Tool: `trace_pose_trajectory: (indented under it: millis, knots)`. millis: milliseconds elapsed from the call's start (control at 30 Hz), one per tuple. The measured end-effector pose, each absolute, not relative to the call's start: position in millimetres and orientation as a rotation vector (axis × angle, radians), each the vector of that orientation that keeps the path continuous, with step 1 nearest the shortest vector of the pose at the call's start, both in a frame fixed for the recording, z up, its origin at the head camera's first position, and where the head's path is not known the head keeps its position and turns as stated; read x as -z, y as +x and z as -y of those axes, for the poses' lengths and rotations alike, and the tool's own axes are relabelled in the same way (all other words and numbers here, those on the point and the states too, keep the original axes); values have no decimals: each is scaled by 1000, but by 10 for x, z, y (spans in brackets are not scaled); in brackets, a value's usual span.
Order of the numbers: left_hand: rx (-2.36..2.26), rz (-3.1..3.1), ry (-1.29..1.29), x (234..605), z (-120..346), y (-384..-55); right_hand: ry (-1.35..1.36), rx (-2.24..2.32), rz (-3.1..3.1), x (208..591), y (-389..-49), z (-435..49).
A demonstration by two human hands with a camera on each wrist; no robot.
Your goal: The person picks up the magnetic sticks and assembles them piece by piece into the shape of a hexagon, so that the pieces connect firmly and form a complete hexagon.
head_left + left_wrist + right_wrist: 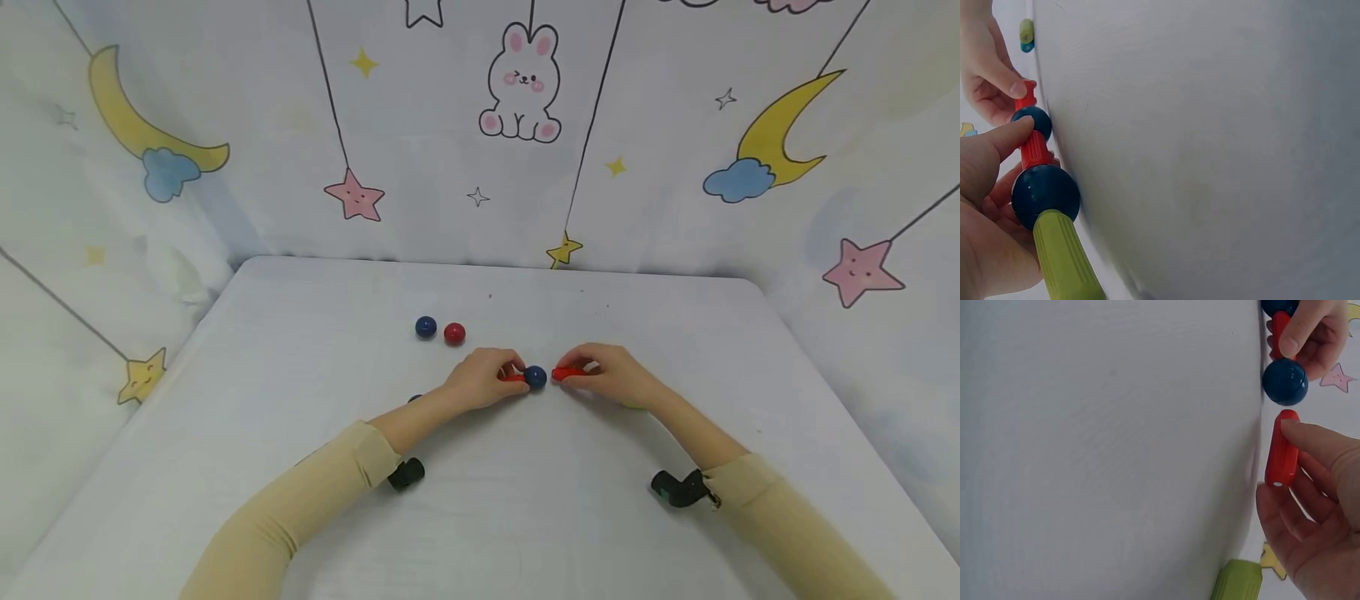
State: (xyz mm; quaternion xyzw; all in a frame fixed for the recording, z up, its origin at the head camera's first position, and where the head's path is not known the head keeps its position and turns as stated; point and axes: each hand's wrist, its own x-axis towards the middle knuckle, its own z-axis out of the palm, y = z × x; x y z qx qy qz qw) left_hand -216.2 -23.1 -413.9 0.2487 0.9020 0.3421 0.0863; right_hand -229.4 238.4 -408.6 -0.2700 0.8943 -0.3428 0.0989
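My left hand (483,377) pinches a short red ridged rod (1035,151) between thumb and fingers. That rod links a blue ball (535,377) at its far end to another blue ball (1045,197) nearer the wrist, from which a green ridged rod (1067,256) extends. Facing it, my right hand (609,372) holds a separate red rod (1282,453) between thumb and fingertips. The rod's tip points at the far blue ball, a small gap apart in the right wrist view. Part of the left chain is hidden behind the left forearm in the head view.
Beyond the left hand, a loose blue ball (426,327) and a red ball (454,334) lie side by side on the white table (480,533). A green rod (1238,582) lies near the right forearm. Patterned cloth (450,133) surrounds the table's back and sides.
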Motion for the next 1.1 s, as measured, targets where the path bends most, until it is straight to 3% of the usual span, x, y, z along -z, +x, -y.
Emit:
trace_pose_trajectory:
  millis: [1100]
  knots:
    - [-1000, -2768, 770, 4132, 224, -2163, -885, 1102, -2547, 4130, -2314, -2024]
